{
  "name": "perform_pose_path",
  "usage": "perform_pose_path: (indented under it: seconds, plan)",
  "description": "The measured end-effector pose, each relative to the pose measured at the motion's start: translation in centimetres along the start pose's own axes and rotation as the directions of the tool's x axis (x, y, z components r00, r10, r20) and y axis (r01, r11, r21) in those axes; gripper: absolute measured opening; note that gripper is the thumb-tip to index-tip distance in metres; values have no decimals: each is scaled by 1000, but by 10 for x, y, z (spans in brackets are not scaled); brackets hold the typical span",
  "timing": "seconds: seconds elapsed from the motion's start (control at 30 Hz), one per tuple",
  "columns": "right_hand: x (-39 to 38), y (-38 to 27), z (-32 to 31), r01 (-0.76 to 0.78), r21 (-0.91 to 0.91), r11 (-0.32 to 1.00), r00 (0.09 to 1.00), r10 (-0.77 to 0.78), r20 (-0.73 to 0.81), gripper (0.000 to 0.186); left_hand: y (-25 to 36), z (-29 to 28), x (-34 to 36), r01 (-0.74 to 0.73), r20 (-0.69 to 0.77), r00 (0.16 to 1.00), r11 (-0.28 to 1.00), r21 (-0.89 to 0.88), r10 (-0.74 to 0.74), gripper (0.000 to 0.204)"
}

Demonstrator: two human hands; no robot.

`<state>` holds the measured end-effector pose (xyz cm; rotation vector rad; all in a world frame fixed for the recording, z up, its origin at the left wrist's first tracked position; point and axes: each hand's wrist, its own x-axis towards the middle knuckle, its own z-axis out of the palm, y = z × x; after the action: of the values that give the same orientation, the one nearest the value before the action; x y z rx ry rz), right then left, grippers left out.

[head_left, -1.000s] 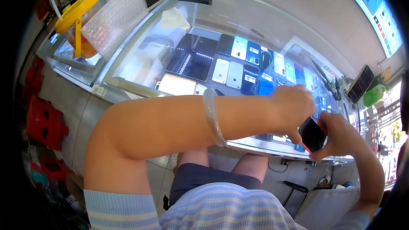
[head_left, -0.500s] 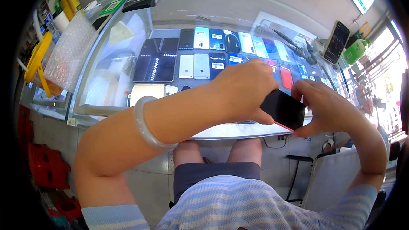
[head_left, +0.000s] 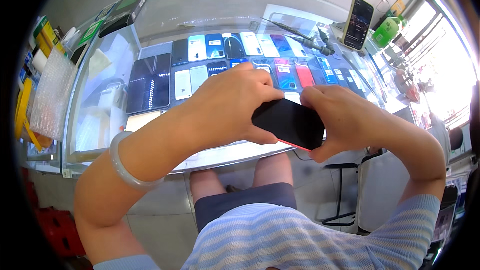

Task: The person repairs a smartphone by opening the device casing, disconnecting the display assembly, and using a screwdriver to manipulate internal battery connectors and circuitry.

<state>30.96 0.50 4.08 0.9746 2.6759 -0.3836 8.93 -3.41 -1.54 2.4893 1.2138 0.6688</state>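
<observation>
A phone (head_left: 287, 123) with a black screen and a red edge lies sideways between my two hands, over the front edge of a glass display case (head_left: 225, 160). My left hand (head_left: 245, 102) is closed on its left end, a translucent bangle on that forearm. My right hand (head_left: 337, 117) grips the right end, thumb along the lower corner. Rows of phones (head_left: 197, 48) in various colours and a dark tablet (head_left: 142, 85) lie inside the case behind my hands.
A yellow-rimmed container (head_left: 22, 112) and bubble wrap (head_left: 50, 100) stand at left. A propped phone (head_left: 358, 22), green bottle (head_left: 386, 32) and jointed metal arm (head_left: 317, 45) are at back right. Red stools (head_left: 55, 230) are at lower left, a pale chair (head_left: 380, 185) at lower right.
Both hands and the held phone have moved leftward in the view, and more of the phone's screen shows. The view has shifted, bringing more of the bright doorway in at right.
</observation>
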Motion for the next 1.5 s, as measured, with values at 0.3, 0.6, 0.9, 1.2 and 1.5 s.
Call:
perform_pose_path:
  seconds: [0.3, 0.6, 0.9, 1.2, 1.5]
  plan:
    - [8, 11, -14, 88, 11, 996, 990, -89, 106, 63, -3, 1, 1, -38, -20, 999, 999, -21, 37, 59]
    - [0, -2, -21, 97, -60, 994, 987, -88, 133, 73, -2, -3, 1, -45, 9, 999, 998, -47, 46, 59]
    - [-6, -7, -15, 99, -104, 990, 992, -91, 87, 68, -4, -1, -1, -52, -14, 999, 997, -48, 52, 59]
    - [-6, -20, -6, 81, -174, 981, 991, -61, 120, 62, -5, -1, -1, -60, 4, 998, 996, -67, 60, 60]
    - [-4, -41, -2, 153, -385, 910, 983, -100, 156, 61, -3, -2, -1, -40, 16, 999, 997, -70, 41, 56]
